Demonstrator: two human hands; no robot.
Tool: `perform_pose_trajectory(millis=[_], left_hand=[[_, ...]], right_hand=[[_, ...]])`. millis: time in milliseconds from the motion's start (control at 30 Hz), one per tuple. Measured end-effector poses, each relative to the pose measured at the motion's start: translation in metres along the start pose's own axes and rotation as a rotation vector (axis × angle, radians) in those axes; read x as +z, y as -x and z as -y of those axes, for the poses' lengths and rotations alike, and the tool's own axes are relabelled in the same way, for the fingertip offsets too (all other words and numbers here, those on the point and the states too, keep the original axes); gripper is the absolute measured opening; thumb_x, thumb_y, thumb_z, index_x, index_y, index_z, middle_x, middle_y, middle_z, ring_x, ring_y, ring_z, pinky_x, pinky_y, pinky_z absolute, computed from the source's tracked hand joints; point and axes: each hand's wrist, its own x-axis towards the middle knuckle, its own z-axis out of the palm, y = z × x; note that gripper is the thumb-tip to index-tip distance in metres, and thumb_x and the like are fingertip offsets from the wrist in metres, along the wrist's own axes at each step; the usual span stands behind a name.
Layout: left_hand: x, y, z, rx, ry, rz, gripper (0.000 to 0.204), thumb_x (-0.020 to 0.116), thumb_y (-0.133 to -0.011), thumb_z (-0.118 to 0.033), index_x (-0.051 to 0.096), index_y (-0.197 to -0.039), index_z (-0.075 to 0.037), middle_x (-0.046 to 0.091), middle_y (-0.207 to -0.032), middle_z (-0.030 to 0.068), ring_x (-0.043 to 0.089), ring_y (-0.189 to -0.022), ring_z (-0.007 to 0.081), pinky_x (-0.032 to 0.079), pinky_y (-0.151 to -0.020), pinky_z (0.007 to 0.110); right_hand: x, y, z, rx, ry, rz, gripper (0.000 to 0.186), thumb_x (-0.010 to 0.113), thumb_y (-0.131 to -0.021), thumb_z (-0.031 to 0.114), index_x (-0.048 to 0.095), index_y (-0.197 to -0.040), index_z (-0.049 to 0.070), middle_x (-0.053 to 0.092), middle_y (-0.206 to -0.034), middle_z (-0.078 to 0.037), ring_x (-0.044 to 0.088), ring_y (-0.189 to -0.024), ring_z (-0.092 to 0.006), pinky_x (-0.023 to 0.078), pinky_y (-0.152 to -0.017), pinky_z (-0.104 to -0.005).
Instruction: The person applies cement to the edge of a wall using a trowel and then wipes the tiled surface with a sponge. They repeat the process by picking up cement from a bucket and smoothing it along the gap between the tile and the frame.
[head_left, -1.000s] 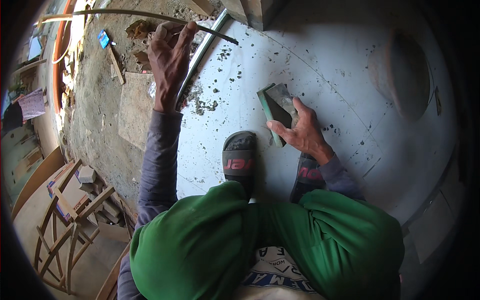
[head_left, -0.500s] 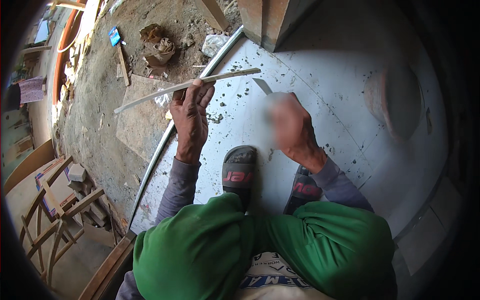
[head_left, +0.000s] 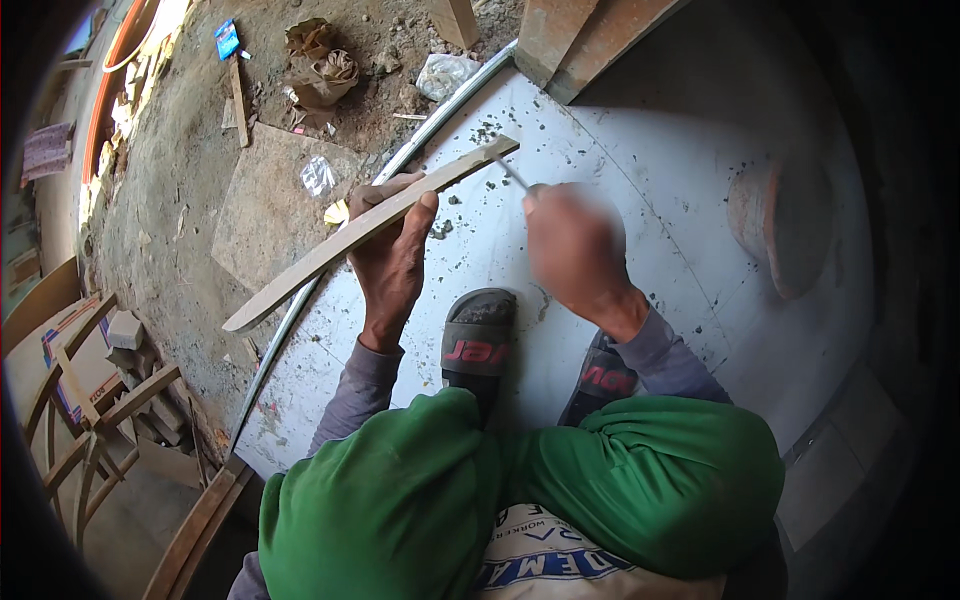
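My left hand [head_left: 388, 262] is closed around a long, thin, pale strip [head_left: 350, 240], which looks like wood, with the thumb along its near edge. The strip slants from lower left to upper right, broad face up. My right hand [head_left: 578, 245], blurred, grips a scraper, its handle hidden in the fist. The scraper's narrow metal blade [head_left: 512, 172] points up and left, seen nearly edge-on. Its tip is at the strip's far right end, seemingly touching it. Dark crumbs [head_left: 441, 229] lie on the pale floor below.
I squat on pale tiles [head_left: 660, 290] in dark sandals [head_left: 478, 345]. A metal edge strip [head_left: 440, 112] borders rough ground with crumpled brown paper [head_left: 322, 75] and plastic. A wooden post [head_left: 590, 45] stands ahead, a round reddish-rimmed object [head_left: 775, 225] at right, wooden frames [head_left: 90, 420] at left.
The strip has turned its broad face up and its left end has dropped lower. The scraper's blade has moved left to the strip's far end and turned nearly edge-on.
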Motion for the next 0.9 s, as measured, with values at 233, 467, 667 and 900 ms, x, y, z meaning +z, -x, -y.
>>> perform_pose_trajectory(millis=[233, 467, 667, 900], left_hand=[[-0.004, 0.005, 0.008, 0.124, 0.016, -0.006, 0.027, 0.076, -0.095, -0.008, 0.057, -0.113, 0.002, 0.066, -0.116, 0.0134, 0.063, -0.095, 0.0125, 0.055, -0.080, 0.027], [0.002, 0.003, 0.006, -0.374, 0.462, -0.156, 0.025, 0.074, -0.096, -0.014, 0.059, -0.108, 0.001, 0.068, -0.107, 0.0126, 0.070, -0.099, 0.0209, 0.060, -0.093, 0.034], [0.014, 0.010, 0.008, -0.547, 0.622, -0.235, 0.025, 0.069, -0.099, -0.018, 0.061, -0.111, 0.002, 0.068, -0.107, 0.0143, 0.072, -0.107, 0.0298, 0.061, -0.096, 0.036], [-0.007, 0.007, 0.011, -0.624, 0.726, -0.276, 0.029, 0.064, -0.102, -0.023, 0.059, -0.116, 0.002, 0.066, -0.111, 0.0138, 0.069, -0.113, 0.0281, 0.059, -0.099, 0.032]], right_hand=[[-0.002, -0.026, 0.002, 0.177, 0.383, 0.070, 0.007, 0.066, -0.092, 0.005, 0.059, -0.090, 0.004, 0.062, -0.078, -0.013, 0.067, -0.065, -0.0355, 0.053, -0.054, -0.0433], [0.014, -0.005, -0.020, -0.040, 0.164, 0.047, 0.008, 0.065, -0.093, 0.002, 0.057, -0.091, 0.003, 0.061, -0.078, -0.014, 0.066, -0.066, -0.0366, 0.052, -0.053, -0.0438], [0.021, -0.010, -0.013, -0.176, 0.047, -0.011, 0.010, 0.065, -0.094, 0.003, 0.056, -0.092, 0.001, 0.062, -0.081, -0.017, 0.067, -0.065, -0.0391, 0.053, -0.054, -0.0447], [0.018, -0.012, -0.046, 0.263, 0.110, -0.069, 0.019, 0.062, -0.100, 0.007, 0.053, -0.084, 0.001, 0.060, -0.069, -0.021, 0.064, -0.063, -0.0403, 0.046, -0.052, -0.0437]])
